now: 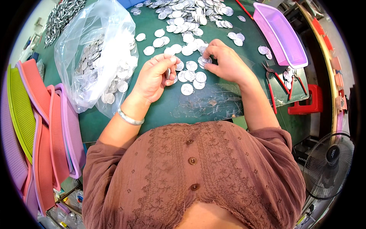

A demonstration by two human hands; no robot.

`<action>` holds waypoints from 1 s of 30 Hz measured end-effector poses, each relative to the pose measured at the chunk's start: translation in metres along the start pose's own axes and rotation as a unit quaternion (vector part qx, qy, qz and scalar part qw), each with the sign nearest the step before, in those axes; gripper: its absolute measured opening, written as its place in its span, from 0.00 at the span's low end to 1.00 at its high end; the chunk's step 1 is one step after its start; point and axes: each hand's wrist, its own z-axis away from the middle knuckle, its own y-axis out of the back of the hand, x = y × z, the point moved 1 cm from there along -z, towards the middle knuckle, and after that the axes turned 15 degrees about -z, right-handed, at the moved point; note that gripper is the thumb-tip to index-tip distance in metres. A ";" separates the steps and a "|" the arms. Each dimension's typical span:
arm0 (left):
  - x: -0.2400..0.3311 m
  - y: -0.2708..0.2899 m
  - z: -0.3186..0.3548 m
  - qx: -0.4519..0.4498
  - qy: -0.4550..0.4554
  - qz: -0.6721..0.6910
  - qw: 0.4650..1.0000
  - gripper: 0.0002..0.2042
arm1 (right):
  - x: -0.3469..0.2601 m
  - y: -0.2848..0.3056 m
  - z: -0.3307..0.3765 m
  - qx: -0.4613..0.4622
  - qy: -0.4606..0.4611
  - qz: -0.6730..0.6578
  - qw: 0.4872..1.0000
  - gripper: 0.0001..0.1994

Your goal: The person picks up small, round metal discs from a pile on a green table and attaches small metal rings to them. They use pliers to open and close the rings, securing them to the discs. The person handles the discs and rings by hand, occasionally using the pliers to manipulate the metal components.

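Round silver metal discs with small loops lie spread over the green table (167, 110). My left hand (154, 76) is curled and holds a stack of discs (169, 73) on edge between thumb and fingers. My right hand (225, 61) rests just to the right, its fingertips pinching a flat disc (206, 60) on the table. A loose cluster of discs (189, 78) lies between and below both hands. A bigger heap of discs (187, 13) covers the far side of the table.
A clear plastic bag (95, 53) full of discs sits at the left. Stacked coloured mesh trays (42, 126) lean at the far left. A purple basket (280, 34) stands at the right, red-handled pliers (272, 82) beside it. A fan (329, 164) is lower right.
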 end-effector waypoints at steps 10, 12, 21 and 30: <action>0.002 -0.007 0.002 0.007 0.018 -0.040 0.999 0.07 | 0.002 0.000 0.000 0.003 -0.034 0.008 0.999 0.13; 0.002 -0.007 0.003 -0.003 0.025 -0.045 0.999 0.07 | 0.004 -0.002 -0.001 0.000 -0.031 0.003 1.000 0.14; 0.001 -0.014 0.002 0.025 0.038 -0.064 0.997 0.07 | -0.017 -0.015 -0.002 0.049 0.079 -0.163 0.982 0.15; -0.004 -0.007 0.000 0.038 -0.023 -0.059 0.997 0.05 | -0.025 -0.027 -0.001 0.027 0.015 -0.271 0.962 0.15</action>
